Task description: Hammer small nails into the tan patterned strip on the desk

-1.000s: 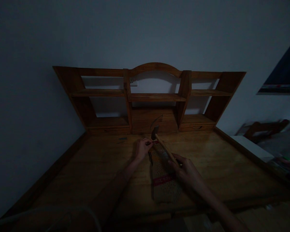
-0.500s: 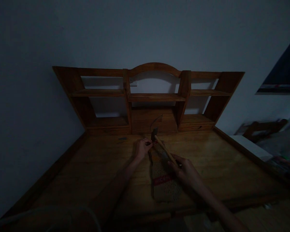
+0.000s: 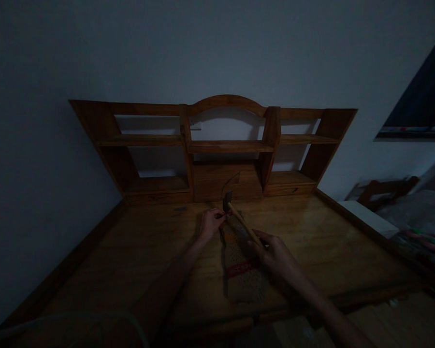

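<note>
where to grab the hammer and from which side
Probably the hammer handle, toward its near end, coming from the near right, where the right hand grips it: it is slim and straight, slanting toward that side, while the left hand is close to the hammer head.

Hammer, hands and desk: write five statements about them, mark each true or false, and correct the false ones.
1. The right hand grips the hammer by its handle. True.
2. The hammer's head points back toward the person. False: it is at the end away from the person.
3. The left hand is close to the hammer's head. True.
4. The beige piece on the desk has a red band. True.
5. The beige piece lies left of the left hand. False: it lies right of it.
</note>
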Motion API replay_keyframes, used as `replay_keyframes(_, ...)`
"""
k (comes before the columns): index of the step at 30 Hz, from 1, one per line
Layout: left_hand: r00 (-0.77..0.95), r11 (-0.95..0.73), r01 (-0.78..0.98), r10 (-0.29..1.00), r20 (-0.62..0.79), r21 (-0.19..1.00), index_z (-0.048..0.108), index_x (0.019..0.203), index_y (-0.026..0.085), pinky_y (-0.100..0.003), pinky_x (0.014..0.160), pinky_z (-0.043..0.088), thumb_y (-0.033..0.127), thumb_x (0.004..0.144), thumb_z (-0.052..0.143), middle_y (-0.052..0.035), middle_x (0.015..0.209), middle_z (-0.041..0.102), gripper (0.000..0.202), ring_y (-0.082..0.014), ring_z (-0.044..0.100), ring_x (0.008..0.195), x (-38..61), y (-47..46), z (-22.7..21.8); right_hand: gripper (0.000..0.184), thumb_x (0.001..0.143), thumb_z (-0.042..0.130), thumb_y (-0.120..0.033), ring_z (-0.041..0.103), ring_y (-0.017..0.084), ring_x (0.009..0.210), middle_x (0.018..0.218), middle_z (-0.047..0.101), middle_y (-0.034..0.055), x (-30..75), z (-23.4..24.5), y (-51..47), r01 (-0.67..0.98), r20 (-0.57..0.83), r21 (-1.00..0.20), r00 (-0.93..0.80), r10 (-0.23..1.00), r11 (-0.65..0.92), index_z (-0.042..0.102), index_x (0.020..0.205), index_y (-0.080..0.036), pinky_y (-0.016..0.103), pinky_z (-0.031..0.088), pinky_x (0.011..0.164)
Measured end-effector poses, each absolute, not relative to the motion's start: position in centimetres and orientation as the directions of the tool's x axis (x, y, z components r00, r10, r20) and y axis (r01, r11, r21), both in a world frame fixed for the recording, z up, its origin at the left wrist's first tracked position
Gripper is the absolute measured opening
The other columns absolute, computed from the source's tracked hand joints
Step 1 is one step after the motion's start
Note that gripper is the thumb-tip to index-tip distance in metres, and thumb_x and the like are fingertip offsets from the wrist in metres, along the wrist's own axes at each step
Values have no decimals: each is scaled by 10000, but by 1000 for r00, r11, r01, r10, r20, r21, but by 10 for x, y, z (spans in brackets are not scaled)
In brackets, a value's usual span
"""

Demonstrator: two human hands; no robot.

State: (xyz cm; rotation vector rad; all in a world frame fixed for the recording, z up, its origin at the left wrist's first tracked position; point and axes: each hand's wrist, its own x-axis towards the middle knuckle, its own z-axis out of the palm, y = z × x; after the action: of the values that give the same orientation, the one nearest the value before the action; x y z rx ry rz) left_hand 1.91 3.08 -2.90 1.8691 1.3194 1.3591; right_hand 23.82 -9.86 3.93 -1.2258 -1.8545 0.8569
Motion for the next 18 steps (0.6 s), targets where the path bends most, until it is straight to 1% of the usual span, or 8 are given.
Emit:
replay_keyframes(6, 22, -405, 433, 898, 439, 806, 689, 698, 167, -229, 606, 489, 211, 741, 674, -31, 722, 694, 63, -146, 646, 666, 20, 31, -29, 378, 892, 487, -327, 672, 254, 882, 1036, 718, 75, 238, 46, -101, 408, 244, -846, -275, 930, 343, 624, 1205, -166, 322, 522, 726)
replay_keyframes(11, 45, -408, 460, 898, 438, 789, 681, 678, 174, -219, 575, 471, 246, 753, 667, -19, 688, 682, 105, -141, 634, 638, 19, 28, -25, 346, 866, 519, -301, 673, 255, 823, 930, 731, 66, 238, 37, -97, 449, 220, -829, -288, 932, 335, 658, 1152, -165, 339, 523, 739)
replay_keyframes(13, 46, -407, 462, 898, 437, 788, 689, 688, 180, -220, 588, 478, 222, 753, 662, -19, 701, 689, 82, -142, 639, 654, 19, 28, -25, 344, 866, 513, -288, 671, 248, 821, 929, 730, 57, 238, 37, -96, 442, 225, -833, -279, 934, 332, 656, 1153, -165, 327, 521, 738)
replay_keyframes(16, 30, -399, 452, 901, 433, 798, 699, 699, 182, -227, 617, 491, 176, 736, 664, -19, 722, 696, 51, -145, 649, 678, 19, 30, -28, 364, 879, 492, -287, 668, 244, 848, 978, 723, 58, 237, 40, -97, 425, 228, -843, -273, 935, 330, 631, 1194, -170, 311, 518, 720)
replay_keyframes(18, 23, -392, 446, 904, 427, 805, 698, 698, 180, -231, 623, 496, 163, 732, 660, -17, 721, 697, 54, -145, 650, 675, 20, 31, -29, 347, 874, 500, -291, 669, 251, 843, 957, 726, 65, 238, 41, -98, 441, 231, -834, -265, 936, 331, 647, 1164, -167, 319, 517, 722)
